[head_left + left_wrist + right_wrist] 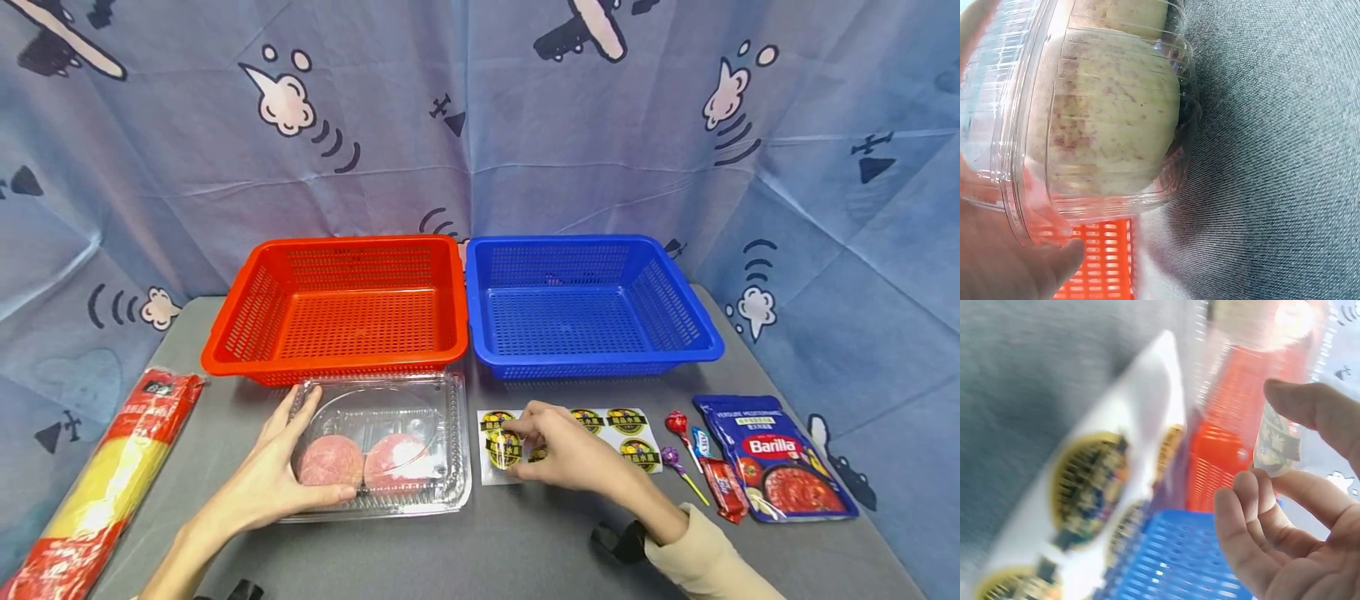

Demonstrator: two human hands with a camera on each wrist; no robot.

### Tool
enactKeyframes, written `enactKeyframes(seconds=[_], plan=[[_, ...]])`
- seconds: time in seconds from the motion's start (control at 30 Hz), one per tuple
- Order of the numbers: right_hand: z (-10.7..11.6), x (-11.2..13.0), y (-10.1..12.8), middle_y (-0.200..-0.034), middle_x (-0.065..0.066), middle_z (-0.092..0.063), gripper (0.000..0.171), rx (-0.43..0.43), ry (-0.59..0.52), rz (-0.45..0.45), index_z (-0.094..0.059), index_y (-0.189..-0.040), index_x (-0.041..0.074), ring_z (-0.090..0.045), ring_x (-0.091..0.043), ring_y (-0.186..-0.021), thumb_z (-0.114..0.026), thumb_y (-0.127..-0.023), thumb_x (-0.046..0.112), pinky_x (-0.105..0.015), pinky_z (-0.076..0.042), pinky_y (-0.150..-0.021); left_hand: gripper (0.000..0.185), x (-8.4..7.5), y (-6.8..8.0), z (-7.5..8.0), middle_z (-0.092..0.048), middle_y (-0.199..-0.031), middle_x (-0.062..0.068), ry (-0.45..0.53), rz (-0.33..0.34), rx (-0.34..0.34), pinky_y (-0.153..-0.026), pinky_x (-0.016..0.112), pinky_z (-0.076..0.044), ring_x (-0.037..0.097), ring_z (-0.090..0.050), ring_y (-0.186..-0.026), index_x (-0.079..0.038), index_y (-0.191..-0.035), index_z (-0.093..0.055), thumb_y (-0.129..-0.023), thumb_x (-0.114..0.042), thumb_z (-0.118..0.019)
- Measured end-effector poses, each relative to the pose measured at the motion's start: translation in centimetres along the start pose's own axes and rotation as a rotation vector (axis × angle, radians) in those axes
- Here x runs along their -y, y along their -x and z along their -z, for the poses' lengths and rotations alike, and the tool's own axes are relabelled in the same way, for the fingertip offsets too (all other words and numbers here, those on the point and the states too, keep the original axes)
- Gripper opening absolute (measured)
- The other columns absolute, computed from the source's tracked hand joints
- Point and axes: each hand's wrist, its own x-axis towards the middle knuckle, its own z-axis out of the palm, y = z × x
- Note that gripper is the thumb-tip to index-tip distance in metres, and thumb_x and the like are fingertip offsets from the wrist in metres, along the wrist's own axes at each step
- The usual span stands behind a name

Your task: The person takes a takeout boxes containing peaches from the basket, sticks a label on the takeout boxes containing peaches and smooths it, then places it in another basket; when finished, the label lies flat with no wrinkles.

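Observation:
A clear plastic clamshell box [456,446] stands with its lid down in front of the red basket. Inside are two round fruits [330,460], pinkish from above and pale with reddish specks in the left wrist view. My left hand [279,473] grips the box's left end, thumb along the front and fingers toward the back. To the right lies a white sheet [493,478] of round yellow-and-black fruit stickers. Over its left part, my right hand [577,454] pinches one peeled sticker [1277,445] between thumb and forefinger, its back partly showing in the right wrist view.
Behind stand a red basket [333,367] and a blue basket [600,360], side by side. A long red-and-yellow packet [105,492] lies at the left. Lollipops [677,422], small wrapped sweets [724,487] and a blue Barilla pouch [776,458] lie at the right.

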Motion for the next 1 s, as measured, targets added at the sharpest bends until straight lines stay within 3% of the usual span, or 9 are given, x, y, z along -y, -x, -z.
enactKeyframes(seconds=[0.2, 0.4, 0.43, 0.63, 0.83, 1.0], plan=[[1.7, 1.2, -0.3, -0.085, -0.003, -0.060, 0.051, -0.055, -0.010, 0.048, -0.070, -0.125, -0.005, -0.057, -0.012, -0.077, -0.085, -0.080, 0.015, -0.019, -0.048, -0.064, 0.133, -0.1, -0.1, 0.0, -0.012, -0.168, 0.030, -0.001, 0.000, 0.001, -0.102, 0.082, -0.033, 0.058, -0.022, -0.148, -0.014, -0.165, -0.020, -0.061, -0.049, -0.095], [2.6, 3.1, -1.5, -0.113, -0.010, -0.074, 0.019, -0.047, -0.014, 0.046, -0.077, -0.092, 0.001, -0.058, -0.015, -0.082, -0.083, -0.081, 0.016, -0.020, -0.046, -0.068, 0.132, 0.0, -0.1, 0.0, -0.012, -0.168, 0.030, -0.002, 0.002, 0.004, -0.103, 0.082, -0.033, 0.058, -0.022, -0.148, -0.012, -0.164, -0.021, -0.061, -0.050, -0.095], [2.6, 3.5, -1.7, -0.115, -0.010, -0.074, 0.019, -0.041, -0.018, 0.047, -0.077, -0.092, 0.001, -0.058, -0.016, -0.082, -0.083, -0.081, 0.016, -0.020, -0.047, -0.068, 0.132, 0.0, -0.1, 0.0, -0.012, -0.168, 0.030, -0.002, 0.003, 0.006, -0.102, 0.082, -0.033, 0.058, -0.022, -0.148, -0.013, -0.164, -0.020, -0.061, -0.050, -0.095], [2.3, 5.9, -3.6, -0.091, -0.003, -0.064, 0.058, 0.005, 0.037, 0.087, -0.066, -0.132, -0.002, -0.057, -0.016, -0.083, -0.084, -0.082, 0.020, -0.018, -0.045, -0.068, 0.132, 0.0, -0.2, 0.0, -0.012, -0.168, 0.030, 0.000, 0.005, 0.007, -0.102, 0.082, -0.033, 0.057, -0.023, -0.148, -0.014, -0.165, -0.019, -0.062, -0.050, -0.094], [0.7, 8.2, -6.5, -0.093, -0.007, -0.065, 0.052, 0.084, 0.108, 0.128, -0.070, -0.129, 0.001, -0.056, -0.015, -0.081, -0.084, -0.083, 0.023, -0.019, -0.046, -0.067, 0.132, 0.1, -0.1, 0.0, -0.012, -0.168, 0.030, 0.004, 0.000, 0.001, -0.103, 0.082, -0.033, 0.057, -0.023, -0.148, -0.014, -0.165, -0.019, -0.062, -0.049, -0.095], [-0.4, 10.0, -8.5, -0.105, -0.008, -0.069, 0.052, 0.146, 0.198, 0.113, -0.071, -0.129, 0.006, -0.061, -0.017, -0.094, -0.085, -0.083, 0.026, -0.023, -0.051, -0.075, 0.132, 0.1, -0.1, -0.1, -0.012, -0.167, 0.031, 0.009, -0.009, -0.001, -0.102, 0.081, -0.034, 0.058, -0.023, -0.148, -0.014, -0.165, -0.020, -0.062, -0.048, -0.095]])
